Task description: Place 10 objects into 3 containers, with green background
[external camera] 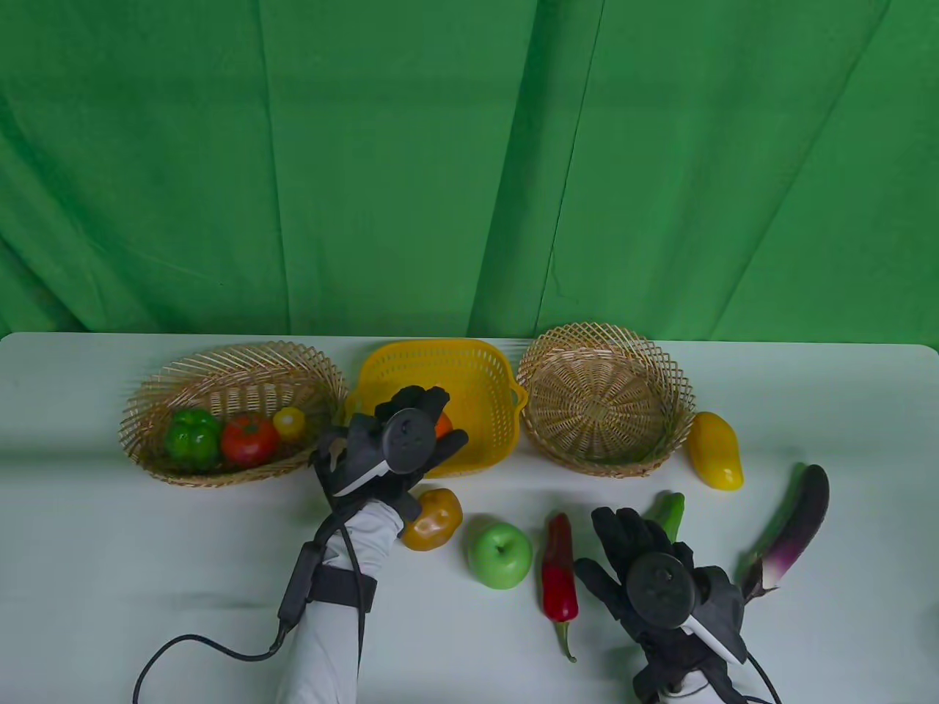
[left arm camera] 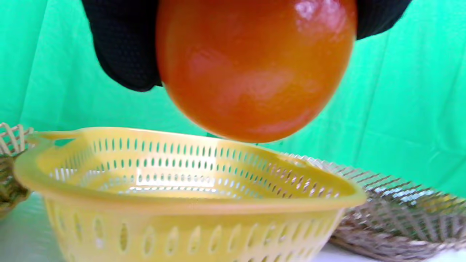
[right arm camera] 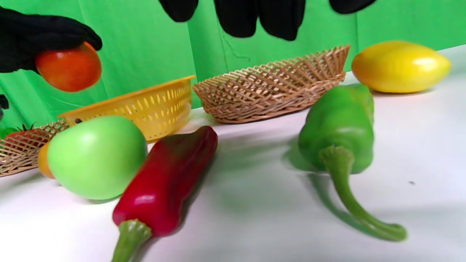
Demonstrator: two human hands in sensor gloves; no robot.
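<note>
Table view: left hand (external camera: 400, 447) held orange fruit (external camera: 442, 424) over yellow basket (external camera: 480, 367), drop step in hand. Left wicker basket (external camera: 147, 411) had three items; right wicker basket (external camera: 609, 352) none. Right hand (external camera: 653, 579) hovered near green pepper (external camera: 671, 513), grip loose, holding nothing.

Left wrist view: fruit (left arm camera: 255, 69) just above rim (left arm camera: 182, 205). Next likely: lower, release.

Right wrist view: apple (right arm camera: 96, 156), red pepper (right arm camera: 171, 178), yellow fruit (right arm camera: 400, 67) on white bench (right arm camera: 273, 218). Green curtain (right arm camera: 145, 43) behind.

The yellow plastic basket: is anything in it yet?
Empty, as far as shown: the yellow plastic basket shows bare floor, and the left hand holds the orange fruit above it.
</note>
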